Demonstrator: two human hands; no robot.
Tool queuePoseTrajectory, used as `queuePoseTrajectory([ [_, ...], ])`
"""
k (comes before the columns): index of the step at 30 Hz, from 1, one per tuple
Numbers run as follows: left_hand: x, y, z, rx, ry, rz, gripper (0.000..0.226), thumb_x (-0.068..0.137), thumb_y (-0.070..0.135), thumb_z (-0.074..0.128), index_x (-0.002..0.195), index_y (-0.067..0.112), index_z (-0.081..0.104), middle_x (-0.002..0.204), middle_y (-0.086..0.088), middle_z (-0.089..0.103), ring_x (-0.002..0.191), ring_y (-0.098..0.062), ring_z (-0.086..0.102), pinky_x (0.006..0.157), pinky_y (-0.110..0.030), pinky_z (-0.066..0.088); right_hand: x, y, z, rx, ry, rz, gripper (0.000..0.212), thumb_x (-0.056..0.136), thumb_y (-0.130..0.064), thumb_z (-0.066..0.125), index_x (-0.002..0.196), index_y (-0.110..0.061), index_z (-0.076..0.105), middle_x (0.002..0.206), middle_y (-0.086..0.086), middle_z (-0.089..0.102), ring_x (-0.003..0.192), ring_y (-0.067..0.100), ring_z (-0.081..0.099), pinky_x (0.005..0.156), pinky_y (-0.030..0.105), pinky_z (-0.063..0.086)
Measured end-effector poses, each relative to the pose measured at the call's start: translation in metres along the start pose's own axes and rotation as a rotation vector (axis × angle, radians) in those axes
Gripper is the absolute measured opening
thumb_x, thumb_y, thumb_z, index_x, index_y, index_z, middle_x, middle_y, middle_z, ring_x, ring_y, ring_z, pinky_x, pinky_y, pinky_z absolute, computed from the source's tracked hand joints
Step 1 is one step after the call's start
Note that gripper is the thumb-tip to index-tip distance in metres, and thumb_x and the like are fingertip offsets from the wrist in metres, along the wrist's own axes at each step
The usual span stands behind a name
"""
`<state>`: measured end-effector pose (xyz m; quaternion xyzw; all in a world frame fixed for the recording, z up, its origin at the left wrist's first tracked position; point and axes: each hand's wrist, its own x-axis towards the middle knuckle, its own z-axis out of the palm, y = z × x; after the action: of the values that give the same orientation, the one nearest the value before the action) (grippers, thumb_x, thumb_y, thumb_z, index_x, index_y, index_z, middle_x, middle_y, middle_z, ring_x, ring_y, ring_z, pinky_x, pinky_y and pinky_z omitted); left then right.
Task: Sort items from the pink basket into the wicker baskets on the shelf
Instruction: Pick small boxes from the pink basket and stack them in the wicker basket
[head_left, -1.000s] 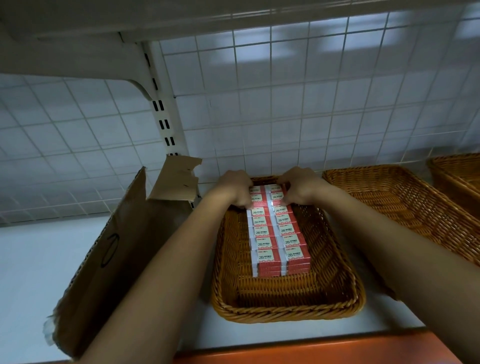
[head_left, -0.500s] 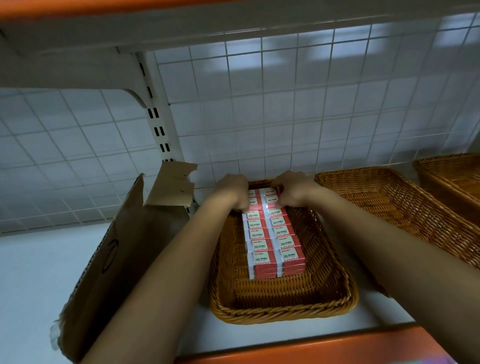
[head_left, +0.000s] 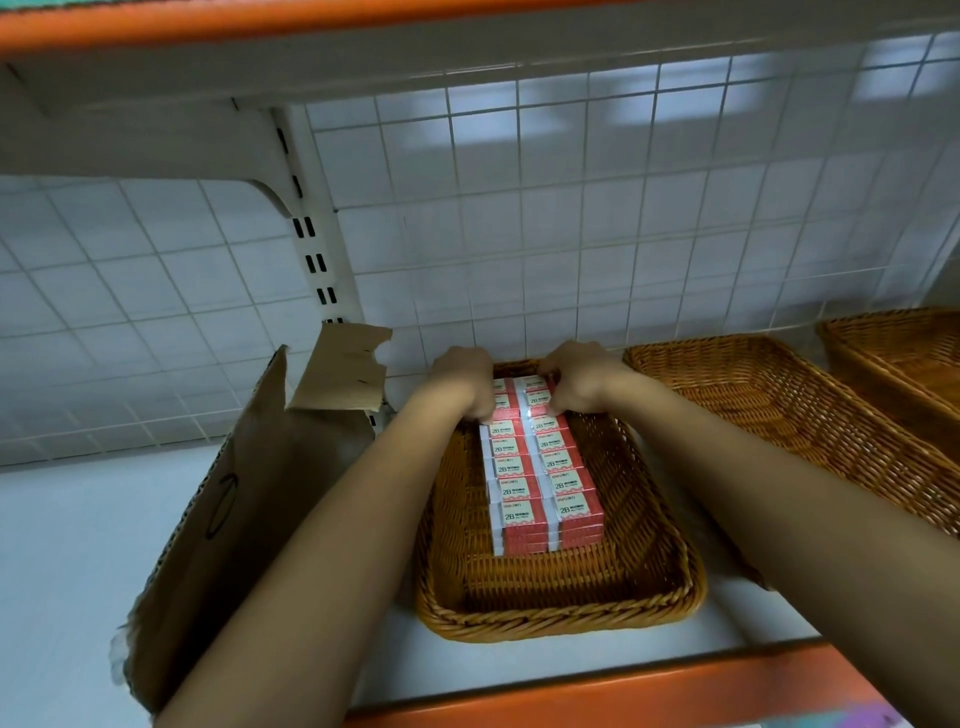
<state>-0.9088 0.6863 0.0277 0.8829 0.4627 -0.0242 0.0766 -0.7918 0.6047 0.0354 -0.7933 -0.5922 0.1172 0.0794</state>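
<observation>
Left hand (head_left: 462, 382) and right hand (head_left: 576, 376) — equally near — curl fingers over the far-end red boxes (head_left: 540, 478); rows run lengthwise along the wicker basket (head_left: 561, 621), back toward the person.

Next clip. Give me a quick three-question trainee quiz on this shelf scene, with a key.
1. True or false: the left hand and right hand both touch the far end of the red boxes in the wicker basket.
2. What stands left of that basket? A) cardboard box B) bottle C) pink basket
3. Fill in: the boxes lie in ___ columns side by side.
Key: 1 true; 2 A; 3 two.
</observation>
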Motion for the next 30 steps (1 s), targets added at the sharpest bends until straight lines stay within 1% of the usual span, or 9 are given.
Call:
queuePoseTrajectory([
  [3,-0.001,-0.002,-0.002,0.006,-0.006,0.007,0.034,0.078,0.020,0.075,0.108,0.006,0.065,0.106,-0.007,0.066,0.082,-0.018,0.054,0.070,-0.021,0.042,0.001,0.001,0.000,-0.003,0.003,-0.004,0.043,0.084,-0.021,0.067,0.124,-0.009,0.059,0.124,0.007,0.061,0.112,0.025,0.057,0.084,0.025,0.044],
  [7,-0.003,-0.004,-0.004,-0.006,-0.009,0.022,0.041,0.078,0.028,0.076,0.112,0.006,0.064,0.109,-0.007,0.065,0.096,-0.022,0.061,0.074,-0.023,0.043,0.003,0.001,0.001,0.002,0.006,-0.007,0.041,0.083,-0.021,0.069,0.121,-0.009,0.061,0.121,0.007,0.063,0.109,0.024,0.058,0.082,0.024,0.043],
  [10,-0.004,-0.003,-0.004,-0.007,-0.014,0.020,0.041,0.079,0.024,0.075,0.114,0.006,0.063,0.110,-0.008,0.065,0.099,-0.023,0.061,0.074,-0.022,0.042,0.003,0.001,0.002,-0.007,0.001,-0.006,0.041,0.083,-0.022,0.068,0.121,-0.009,0.061,0.120,0.007,0.063,0.109,0.024,0.058,0.080,0.024,0.043],
  [14,-0.005,-0.001,-0.004,-0.014,-0.027,0.020,0.039,0.080,0.020,0.074,0.114,0.006,0.062,0.111,-0.007,0.064,0.090,-0.019,0.056,0.072,-0.022,0.041,0.003,0.001,0.002,-0.010,0.010,-0.009,0.041,0.085,-0.021,0.065,0.123,-0.009,0.059,0.122,0.007,0.061,0.110,0.024,0.058,0.080,0.024,0.042],
  [21,-0.012,0.004,-0.007,0.006,-0.053,-0.011,0.040,0.081,0.018,0.073,0.116,0.005,0.059,0.114,-0.008,0.062,0.100,-0.022,0.058,0.075,-0.023,0.042,0.005,0.001,0.008,0.000,0.051,0.018,0.042,0.087,-0.022,0.064,0.126,-0.011,0.055,0.126,0.008,0.058,0.111,0.026,0.057,0.077,0.024,0.041],
  [23,-0.017,0.008,-0.011,0.015,-0.054,-0.041,0.035,0.081,0.017,0.073,0.111,0.004,0.060,0.112,-0.008,0.062,0.099,-0.023,0.060,0.074,-0.023,0.045,0.004,0.003,0.007,0.011,0.060,0.011,0.044,0.087,-0.025,0.064,0.127,-0.012,0.053,0.128,0.008,0.057,0.113,0.026,0.056,0.079,0.025,0.041],
  [27,-0.032,0.031,-0.025,0.059,0.100,-0.083,0.012,0.086,0.018,0.065,0.087,0.010,0.055,0.103,-0.008,0.063,0.084,-0.022,0.057,0.069,-0.028,0.046,-0.006,0.014,-0.005,0.027,0.120,-0.010,0.041,0.089,-0.032,0.061,0.125,-0.012,0.054,0.130,0.007,0.056,0.114,0.027,0.055,0.088,0.028,0.044],
  [28,-0.035,0.041,-0.027,0.053,0.143,-0.082,0.011,0.087,0.017,0.062,0.087,0.010,0.054,0.101,-0.008,0.062,0.082,-0.022,0.055,0.069,-0.029,0.045,-0.011,0.019,-0.010,0.044,0.138,-0.008,0.044,0.089,-0.029,0.061,0.129,-0.012,0.052,0.133,0.007,0.054,0.118,0.027,0.053,0.092,0.029,0.043],
  [30,-0.040,0.066,-0.031,0.037,0.199,-0.055,0.012,0.087,0.017,0.060,0.097,0.009,0.058,0.104,-0.009,0.061,0.086,-0.023,0.055,0.070,-0.030,0.045,-0.024,0.034,-0.020,0.071,0.189,-0.012,0.049,0.089,-0.020,0.059,0.136,-0.013,0.046,0.138,0.007,0.050,0.124,0.025,0.049,0.098,0.029,0.041],
])
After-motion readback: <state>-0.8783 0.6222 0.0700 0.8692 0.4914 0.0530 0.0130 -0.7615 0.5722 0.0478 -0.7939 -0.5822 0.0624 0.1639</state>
